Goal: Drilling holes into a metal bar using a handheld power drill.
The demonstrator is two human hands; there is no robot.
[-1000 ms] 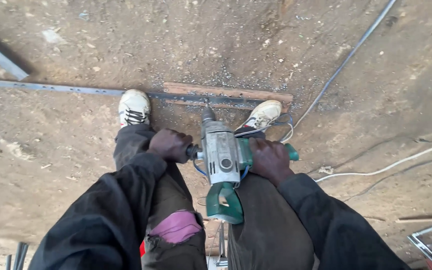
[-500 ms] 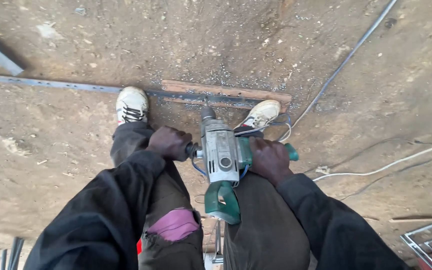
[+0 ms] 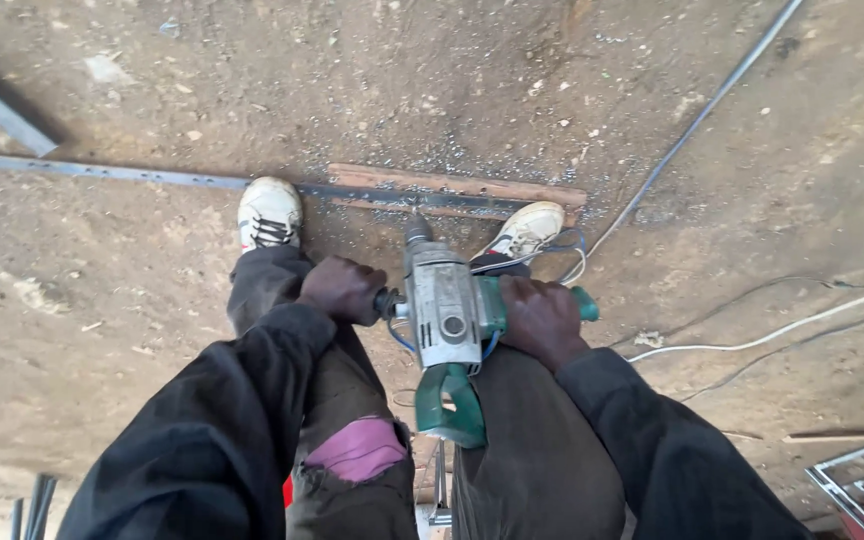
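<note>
1. The dirt floor (image 3: 112,300) fills the view much as it did half a second ago; only the framing has drifted slightly, and nothing on it has shifted.
2. The long metal strip (image 3: 102,172) runs from the floor's left edge toward its middle, lying over a wooden plank (image 3: 472,186) ringed with pale shavings. Both lie as before.
3. The person's legs stand astride the work, the left shoe (image 3: 270,210) on the strip and the right shoe (image 3: 527,230) at the plank's right end, both planted where they were.
4. The electric drill (image 3: 444,315), grey-bodied with green handles, points straight down at the strip beside the plank, between the two shoes. Its position matches the earlier frame.
5. The right hand (image 3: 542,320) is clenched around the drill's green side handle, unchanged.
6. The left hand (image 3: 342,290) is wrapped tight on the dark side grip at the drill's other flank, also unchanged.
7. A white cable (image 3: 782,325) and a grey cable (image 3: 702,112) trail toward the floor's right edge.
</note>
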